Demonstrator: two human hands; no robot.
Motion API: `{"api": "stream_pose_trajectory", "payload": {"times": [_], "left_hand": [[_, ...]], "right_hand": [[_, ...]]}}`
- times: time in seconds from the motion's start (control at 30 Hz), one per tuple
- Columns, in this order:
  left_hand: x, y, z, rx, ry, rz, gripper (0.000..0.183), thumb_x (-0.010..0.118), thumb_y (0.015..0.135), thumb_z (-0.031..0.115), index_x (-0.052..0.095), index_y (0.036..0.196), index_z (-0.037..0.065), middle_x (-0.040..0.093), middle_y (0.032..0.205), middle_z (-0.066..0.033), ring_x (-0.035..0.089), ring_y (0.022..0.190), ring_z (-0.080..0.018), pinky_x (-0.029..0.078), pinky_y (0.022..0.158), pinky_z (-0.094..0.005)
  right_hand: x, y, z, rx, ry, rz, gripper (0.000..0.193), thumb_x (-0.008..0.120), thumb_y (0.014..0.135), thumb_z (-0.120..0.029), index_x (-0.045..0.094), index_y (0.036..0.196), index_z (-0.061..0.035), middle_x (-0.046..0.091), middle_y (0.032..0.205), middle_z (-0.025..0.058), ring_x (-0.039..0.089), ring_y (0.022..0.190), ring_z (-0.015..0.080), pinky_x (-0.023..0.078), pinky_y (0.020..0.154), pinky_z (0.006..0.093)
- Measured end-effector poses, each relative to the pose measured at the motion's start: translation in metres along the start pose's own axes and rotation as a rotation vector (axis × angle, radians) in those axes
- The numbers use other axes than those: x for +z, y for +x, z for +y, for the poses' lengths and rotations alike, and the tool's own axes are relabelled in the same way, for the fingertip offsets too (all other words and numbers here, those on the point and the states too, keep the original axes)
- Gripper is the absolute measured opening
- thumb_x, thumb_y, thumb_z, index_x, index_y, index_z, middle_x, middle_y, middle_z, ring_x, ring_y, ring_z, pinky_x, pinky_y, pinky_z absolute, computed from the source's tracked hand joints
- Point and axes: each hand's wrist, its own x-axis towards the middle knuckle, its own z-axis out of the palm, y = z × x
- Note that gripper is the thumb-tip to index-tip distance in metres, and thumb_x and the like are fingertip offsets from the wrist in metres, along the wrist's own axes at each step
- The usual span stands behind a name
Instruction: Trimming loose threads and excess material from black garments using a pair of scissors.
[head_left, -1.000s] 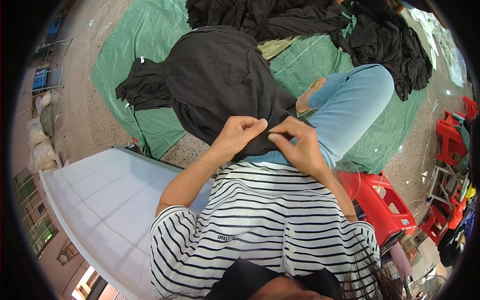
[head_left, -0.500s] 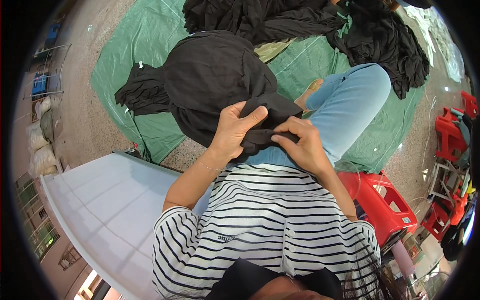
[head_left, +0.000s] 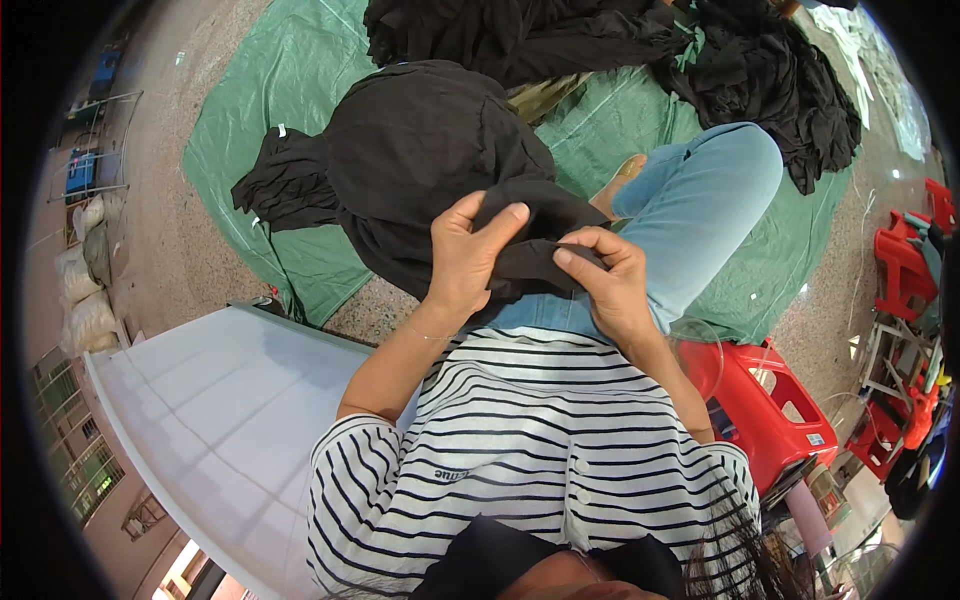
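A black garment (head_left: 425, 145) is draped over my lap and bulges out in front of me, with loose folds between my hands. My left hand (head_left: 463, 255) is closed on its cloth, thumb raised and pointing to the right. Just to the right, my right hand (head_left: 612, 275) pinches a folded edge of the same garment between thumb and fingers. The fingertips of my left hand are partly hidden by the cloth. A gathered end of black cloth (head_left: 285, 182) with small white tags spreads out to the left on the green tarp (head_left: 250, 110).
Heaps of black cloth (head_left: 770, 95) lie at the far side of the tarp. A red plastic stool (head_left: 770, 410) stands close on my right. A white panel-like surface (head_left: 230, 400) is near on my left. More red stools (head_left: 900, 265) stand at the far right.
My right hand has shifted slightly and now lifts the pinched edge with the thumb higher. The cloth strip between my hands has turned and spread wider. My left hand stays nearly in place.
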Motion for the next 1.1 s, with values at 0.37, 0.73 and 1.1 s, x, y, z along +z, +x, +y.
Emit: {"api": "stream_pose_trajectory", "payload": {"times": [0.37, 0.73, 1.1], "left_hand": [[-0.021, -0.003, 0.0, -0.113, 0.297, -0.296, 0.009, 0.069, 0.086, 0.005, 0.067, 0.084, -0.004, 0.059, 0.076, 0.007, 0.048, 0.069, 0.0004, 0.04, 0.058, -0.0178], [-0.015, 0.001, 0.009, -0.19, 0.24, -0.281, 0.013, 0.069, 0.087, 0.009, 0.068, 0.089, -0.004, 0.062, 0.079, 0.0044, 0.051, 0.068, -0.001, 0.042, 0.057, -0.0188], [-0.031, 0.008, 0.016, 0.143, 0.78, -0.395, 0.012, 0.063, 0.079, 0.005, 0.059, 0.077, -0.006, 0.053, 0.069, 0.0024, 0.045, 0.066, -0.0068, 0.038, 0.058, -0.0269]], "right_hand": [[0.01, -0.004, -0.005, -0.641, -0.601, 0.076, 0.027, 0.066, 0.072, 0.012, 0.055, 0.094, 0.0005, 0.054, 0.083, 0.0151, 0.056, 0.068, 0.0335, 0.047, 0.057, 0.0354], [0.015, 0.001, -0.008, -0.711, -0.637, 0.104, 0.032, 0.068, 0.068, 0.013, 0.056, 0.096, -0.0005, 0.056, 0.084, 0.0141, 0.059, 0.074, 0.0342, 0.049, 0.061, 0.0389], [0.027, 0.0, 0.018, -0.729, -0.495, 0.134, 0.026, 0.067, 0.072, 0.001, 0.055, 0.094, -0.0053, 0.051, 0.087, 0.0125, 0.058, 0.079, 0.0338, 0.049, 0.064, 0.0406]]}}
